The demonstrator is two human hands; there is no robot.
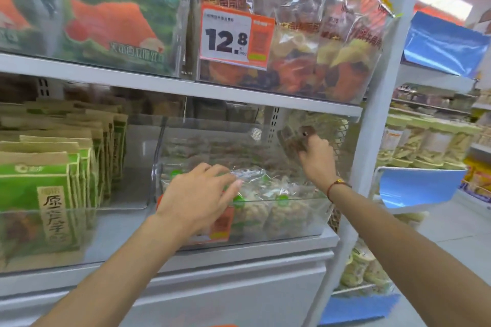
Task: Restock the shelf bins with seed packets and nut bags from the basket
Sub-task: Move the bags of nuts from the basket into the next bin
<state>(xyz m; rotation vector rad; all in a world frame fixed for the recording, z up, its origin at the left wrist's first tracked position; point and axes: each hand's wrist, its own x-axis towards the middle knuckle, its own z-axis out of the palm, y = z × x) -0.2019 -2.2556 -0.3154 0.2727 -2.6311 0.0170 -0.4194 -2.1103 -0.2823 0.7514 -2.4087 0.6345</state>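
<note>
A clear plastic bin [305,223] stands on the middle shelf and holds clear nut bags [265,210] with green dots. My left hand [196,199] reaches over the bin's front wall, fingers spread and relaxed, touching the top of a clear bag [247,175]. My right hand [316,156] is deeper in the bin at the back right and grips a dark brownish packet [295,138]. To the left, green and kraft-paper seed packets [47,194] stand in rows in another clear bin. The basket is out of view.
The shelf above carries bags of dried fruit [305,61] with a 12.8 price tag [233,37], and green-orange bags [111,26]. A white upright post [377,127] bounds the shelf on the right. Beyond it are more shelves with blue trays [419,186].
</note>
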